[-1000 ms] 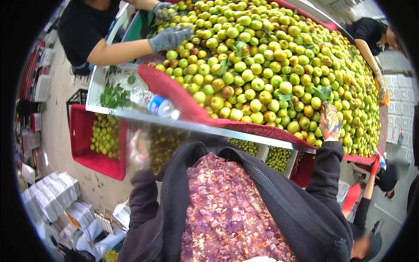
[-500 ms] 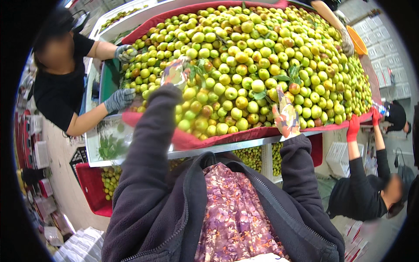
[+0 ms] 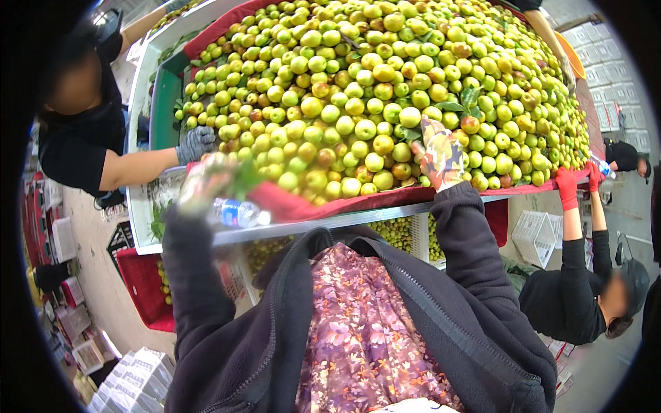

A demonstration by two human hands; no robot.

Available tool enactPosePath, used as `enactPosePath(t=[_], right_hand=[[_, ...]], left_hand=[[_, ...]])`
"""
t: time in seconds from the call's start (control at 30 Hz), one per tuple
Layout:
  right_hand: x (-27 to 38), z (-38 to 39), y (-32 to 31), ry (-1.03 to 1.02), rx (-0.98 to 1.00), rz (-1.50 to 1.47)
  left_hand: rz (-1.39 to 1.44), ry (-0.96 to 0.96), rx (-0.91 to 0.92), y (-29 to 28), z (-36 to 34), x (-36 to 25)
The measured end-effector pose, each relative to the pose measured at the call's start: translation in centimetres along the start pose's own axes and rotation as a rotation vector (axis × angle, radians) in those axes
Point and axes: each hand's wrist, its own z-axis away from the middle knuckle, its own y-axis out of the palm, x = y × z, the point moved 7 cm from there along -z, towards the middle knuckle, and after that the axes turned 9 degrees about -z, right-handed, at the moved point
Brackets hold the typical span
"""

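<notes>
Left hand [image 3: 206, 182], nine o'clock: blurred beside leaves [image 3: 245, 179], can't tell grip. Right hand [image 3: 441, 155], two o'clock: spread on fruit [image 3: 365, 129], likely firm, bruisable, best cupped round.

The left hand [image 3: 206, 182], earlier over the jujubes [image 3: 344, 125], is blurring above the white tray [image 3: 169, 189], green leaves [image 3: 244, 180] streaking beside it. The plastic bottle [image 3: 237, 213], then mostly hidden behind the left sleeve [image 3: 196, 261], is showing again. The right hand [image 3: 439, 153] is sitting farther left of the leaf sprig [image 3: 452, 107]. The left co-worker's far hand [image 3: 177, 5] is reaching away from the jujubes
</notes>
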Motion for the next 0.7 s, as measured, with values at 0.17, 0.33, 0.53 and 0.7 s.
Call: enactPosePath(t=[0.17, 0.33, 0.53, 0.7], right_hand=[[-1.9, -2.5, 2.4, -0.065, 0.021, -0.009], [-2.9, -4.6, 0.7, 0.096, -0.022, -0.504], [0.2, -6.0, 0.2, 0.334, -0.009, -1.619], [1.8, -3.3, 0.9, 0.279, 0.029, -1.595]], left_hand=[[0.367, -0.683, -0.18, 3.2, 16.1, 8.7], [-0.931, -0.393, 0.164, 7.4, 17.3, 6.9], [0.32, -0.072, -0.105, 14.0, -2.6, -0.7], [-1.175, 0.043, -0.122, 20.2, -12.7, -0.8]])
